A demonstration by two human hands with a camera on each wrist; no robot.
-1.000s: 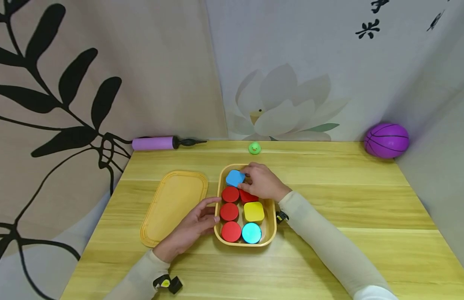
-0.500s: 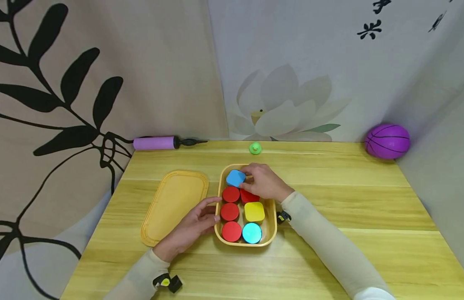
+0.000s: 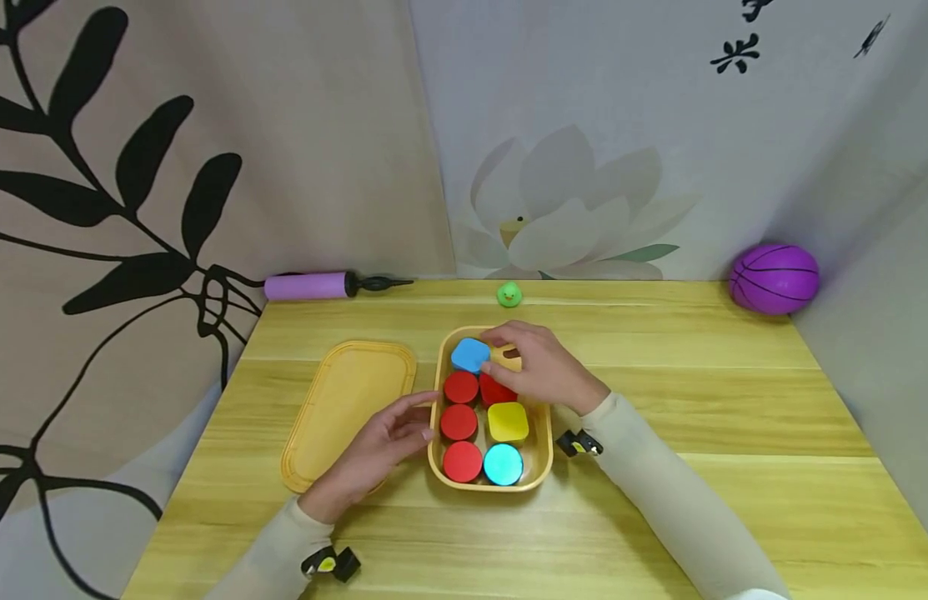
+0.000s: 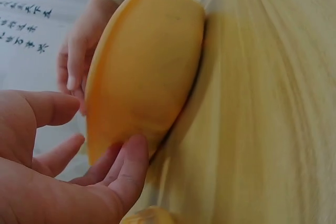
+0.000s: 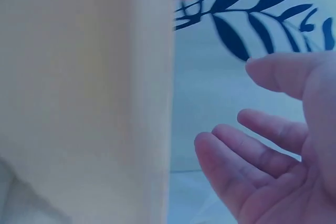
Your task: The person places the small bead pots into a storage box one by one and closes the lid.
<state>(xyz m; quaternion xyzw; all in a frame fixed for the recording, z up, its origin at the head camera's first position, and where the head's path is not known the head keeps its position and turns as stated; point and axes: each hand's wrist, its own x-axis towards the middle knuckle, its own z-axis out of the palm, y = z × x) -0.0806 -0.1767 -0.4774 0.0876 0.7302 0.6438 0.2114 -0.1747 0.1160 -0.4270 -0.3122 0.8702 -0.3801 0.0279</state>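
Note:
In the head view a yellow tray-like box [image 3: 548, 462] stands on the table. A blue rounded square piece [image 3: 470, 355] lies at its far left, with several round red pieces [image 3: 459, 423] in a column below. A red squarish piece [image 3: 499, 392], a yellow rounded square [image 3: 508, 423] and a light-blue round piece [image 3: 503, 465] form the right column. My right hand [image 3: 546, 362] hovers over the box's far right, fingers parted around nothing, fingertips near the blue piece. My left hand [image 3: 384, 442] touches the outer left wall with its fingertips, thumb apart, in the left wrist view.
A matching yellow lid [image 3: 351, 408] lies left of the box, partly behind my left hand. Along the back stand a purple pump [image 3: 306, 287], a small green duck-faced ball [image 3: 509, 294] and a purple basketball [image 3: 775, 280]. A wall hanging rises behind the table.
My right hand's fingers have spread away from the blue piece, and its wrist has shifted slightly right. My left hand has drawn back slightly. The pieces keep their places.

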